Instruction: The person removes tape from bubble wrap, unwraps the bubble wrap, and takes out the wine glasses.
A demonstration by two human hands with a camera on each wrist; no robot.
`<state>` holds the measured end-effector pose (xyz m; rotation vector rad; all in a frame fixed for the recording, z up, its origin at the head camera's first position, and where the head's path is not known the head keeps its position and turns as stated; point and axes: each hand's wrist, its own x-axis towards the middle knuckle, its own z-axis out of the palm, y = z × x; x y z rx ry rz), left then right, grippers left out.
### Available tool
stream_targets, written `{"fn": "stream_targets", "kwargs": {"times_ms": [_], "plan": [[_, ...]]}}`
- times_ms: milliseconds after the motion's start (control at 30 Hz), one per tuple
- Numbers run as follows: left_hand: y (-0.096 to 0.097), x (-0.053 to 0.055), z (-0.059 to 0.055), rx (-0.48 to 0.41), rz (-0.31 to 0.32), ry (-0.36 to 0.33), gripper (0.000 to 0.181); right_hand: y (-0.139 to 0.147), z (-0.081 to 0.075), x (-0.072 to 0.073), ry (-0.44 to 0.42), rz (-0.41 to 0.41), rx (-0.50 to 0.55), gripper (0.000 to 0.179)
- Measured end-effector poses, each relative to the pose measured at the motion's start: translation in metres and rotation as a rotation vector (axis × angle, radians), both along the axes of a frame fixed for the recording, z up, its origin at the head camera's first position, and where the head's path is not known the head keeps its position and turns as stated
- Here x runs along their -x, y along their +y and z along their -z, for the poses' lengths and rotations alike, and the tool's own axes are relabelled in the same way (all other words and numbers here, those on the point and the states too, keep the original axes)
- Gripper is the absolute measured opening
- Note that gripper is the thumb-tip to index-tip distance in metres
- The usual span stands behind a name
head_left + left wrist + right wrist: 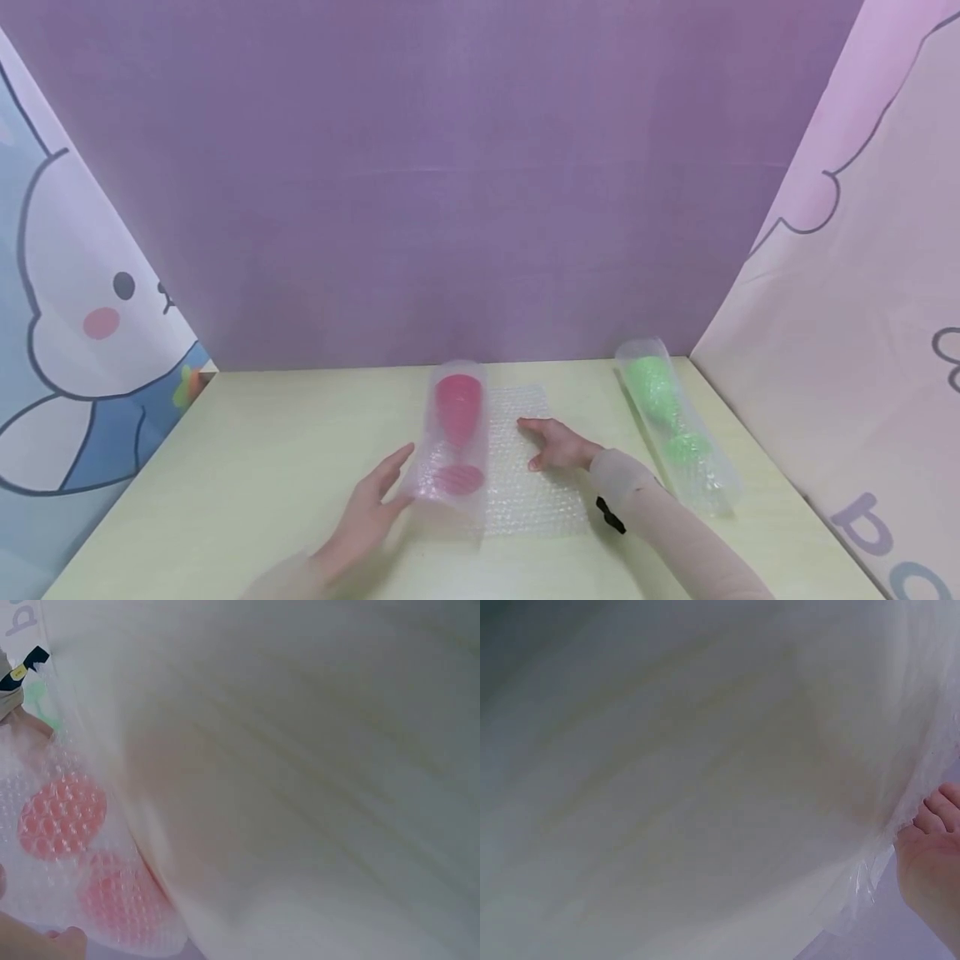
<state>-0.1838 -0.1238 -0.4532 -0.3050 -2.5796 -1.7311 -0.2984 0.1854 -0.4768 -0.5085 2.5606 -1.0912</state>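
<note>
A pink goblet-shaped item (458, 404) lies in bubble wrap near the middle of the table, its rounded end pointing to the back wall. Bubble wrap (525, 508) spreads flat to its right. My left hand (366, 510) is at the left edge of the wrapped item, fingers extended, thumb close to the wrap's lower corner. Over the flat wrap reaches my right hand (558, 443), fingers pointing left and spread from the thumb. The left wrist view shows the pink round base (64, 817) through the bubbles. In the right wrist view, my right hand (934, 859) appears beside clear wrap.
On the right of the table (225, 467) lies a similar green item (656, 392) in bubble wrap, angled beside my right forearm. A purple panel (450, 183) closes off the back. Printed cloths with cartoon shapes hang on the left and right sides.
</note>
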Motion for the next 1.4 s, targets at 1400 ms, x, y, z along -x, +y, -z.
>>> {"fn": "stream_targets", "kwargs": {"times_ms": [1400], "plan": [[-0.057,-0.007,-0.023,-0.017,-0.084,0.128,0.048,-0.002,0.003,0.001,0.030,0.003,-0.025,0.076]]}}
